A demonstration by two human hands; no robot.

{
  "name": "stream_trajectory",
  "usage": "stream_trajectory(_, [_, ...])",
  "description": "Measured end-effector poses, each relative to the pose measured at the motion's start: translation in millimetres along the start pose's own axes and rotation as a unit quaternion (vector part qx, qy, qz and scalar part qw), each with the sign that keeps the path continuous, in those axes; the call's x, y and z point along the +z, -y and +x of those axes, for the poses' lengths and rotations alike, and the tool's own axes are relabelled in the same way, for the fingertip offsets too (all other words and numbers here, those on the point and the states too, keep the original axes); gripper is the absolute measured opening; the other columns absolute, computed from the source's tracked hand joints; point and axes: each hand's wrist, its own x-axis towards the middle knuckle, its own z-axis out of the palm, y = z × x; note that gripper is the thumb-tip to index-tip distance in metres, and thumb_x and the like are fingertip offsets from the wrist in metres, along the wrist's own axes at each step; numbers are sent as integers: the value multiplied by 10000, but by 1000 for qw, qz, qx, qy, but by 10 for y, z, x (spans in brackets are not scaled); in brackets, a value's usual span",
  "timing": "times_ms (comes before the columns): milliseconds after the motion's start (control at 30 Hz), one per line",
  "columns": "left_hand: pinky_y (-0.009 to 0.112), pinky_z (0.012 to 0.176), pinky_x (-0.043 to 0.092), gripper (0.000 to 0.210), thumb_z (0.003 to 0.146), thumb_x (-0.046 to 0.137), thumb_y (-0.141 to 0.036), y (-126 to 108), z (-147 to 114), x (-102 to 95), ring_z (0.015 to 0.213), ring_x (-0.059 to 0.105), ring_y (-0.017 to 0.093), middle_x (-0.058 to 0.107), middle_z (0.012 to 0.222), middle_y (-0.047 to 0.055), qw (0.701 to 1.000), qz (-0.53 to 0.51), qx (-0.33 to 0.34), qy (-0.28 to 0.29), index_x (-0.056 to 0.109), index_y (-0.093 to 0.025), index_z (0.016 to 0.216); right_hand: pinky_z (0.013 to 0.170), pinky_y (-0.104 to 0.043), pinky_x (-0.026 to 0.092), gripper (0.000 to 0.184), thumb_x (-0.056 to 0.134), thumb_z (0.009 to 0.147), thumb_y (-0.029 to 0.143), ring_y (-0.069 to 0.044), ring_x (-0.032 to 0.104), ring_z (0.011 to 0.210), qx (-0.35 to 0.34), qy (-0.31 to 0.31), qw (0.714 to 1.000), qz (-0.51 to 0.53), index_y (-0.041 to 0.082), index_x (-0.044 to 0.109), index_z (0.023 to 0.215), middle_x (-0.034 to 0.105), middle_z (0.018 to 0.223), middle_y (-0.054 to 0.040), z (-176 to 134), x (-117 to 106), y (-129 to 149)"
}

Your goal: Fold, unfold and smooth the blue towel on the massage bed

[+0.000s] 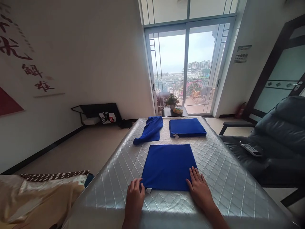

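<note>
A blue towel [169,165] lies flat and squared on the silver quilted table cover [176,203], with a small white tag at its near left corner. At that corner is my left hand [135,194], fingers bent and closed on the towel's edge. My right hand [199,186] rests flat on the near right edge, its fingers stretched out. Farther back, a stack of folded blue towels [187,127] sits at the right with a white tag showing. Left of the stack lies a crumpled blue towel [149,129].
Beyond the table's far edge a small stand [168,112] holds a potted plant [172,101] and a tissue pack [178,110]. A dark armchair [281,140] with a remote-like device [251,149] stands at the right. Bedding [45,197] is piled at the near left.
</note>
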Motion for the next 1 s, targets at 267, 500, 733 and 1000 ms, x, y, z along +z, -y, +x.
stream_trajectory(267, [478,1181,403,486,1026,383,-419,-1423,198,498,1433,451,269,525,1529,110,934,-49,280,215,564,-206,1423,1251,-490,140,657,235,1025,471,-240,163,1546,-2,-4,1000,10,152,321,1593,224,1664,-88,2,-35,-4])
stream_trajectory(500, [531,1268,179,685,1023,220,-620,-978,390,539,1556,151,266,222,1674,48,929,49,231,285,280,-245,1594,1253,-480,139,650,222,1025,458,-228,159,1547,-10,0,1000,-20,164,308,1598,218,1668,-67,14,-22,-37])
stream_trajectory(733, [525,1245,233,778,1010,201,-654,-54,215,101,1548,138,316,104,1675,128,964,118,63,231,216,-145,1598,1254,-489,140,672,243,1012,489,-231,156,1547,-12,-6,1000,-20,168,306,1599,215,1669,-59,38,39,-80])
stream_trajectory(1000, [514,1247,231,768,1015,224,-639,80,57,167,1537,223,282,184,1663,142,970,113,75,199,237,-133,1593,1235,-507,204,643,284,1010,497,-263,260,1520,-25,53,998,-38,184,407,1559,317,1633,-82,77,-155,-110])
